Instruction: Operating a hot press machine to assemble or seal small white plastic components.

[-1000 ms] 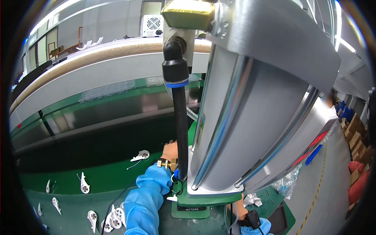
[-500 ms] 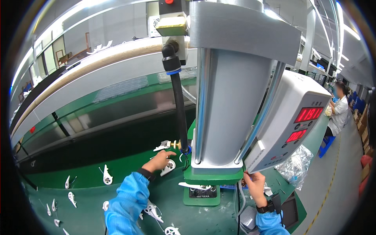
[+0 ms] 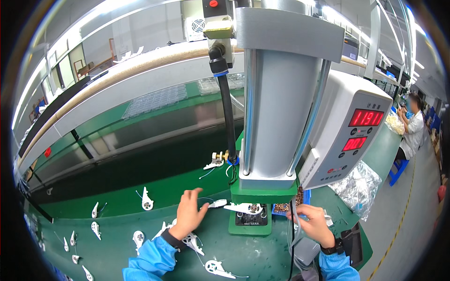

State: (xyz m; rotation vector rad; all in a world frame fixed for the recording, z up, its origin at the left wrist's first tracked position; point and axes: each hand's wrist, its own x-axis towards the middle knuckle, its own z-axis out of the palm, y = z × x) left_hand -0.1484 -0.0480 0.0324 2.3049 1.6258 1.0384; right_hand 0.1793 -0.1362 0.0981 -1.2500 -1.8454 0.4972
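My left hand, its fingers apart and nothing visible in them, hovers over the green bench left of the press. Just beyond its fingertips lies a small white plastic part with a thin tail. On the black fixture under the press rests a white plastic piece with a round end. To the right, my right hand has thumb and fingers drawn together beside a blue tray of small copper-coloured parts. Whatever those fingers hold is too small or hidden to tell.
Several white plastic pieces lie scattered across the bench at left. A counter box with red digits is beside the press. A black hose runs down its left side. Clear plastic bags lie right. Another person sits farther off.
My left hand has drawn back from beside the hose fitting toward me, its fingers spreading. My right hand has come down slightly from the counter box's lower edge. The whole view has shifted.
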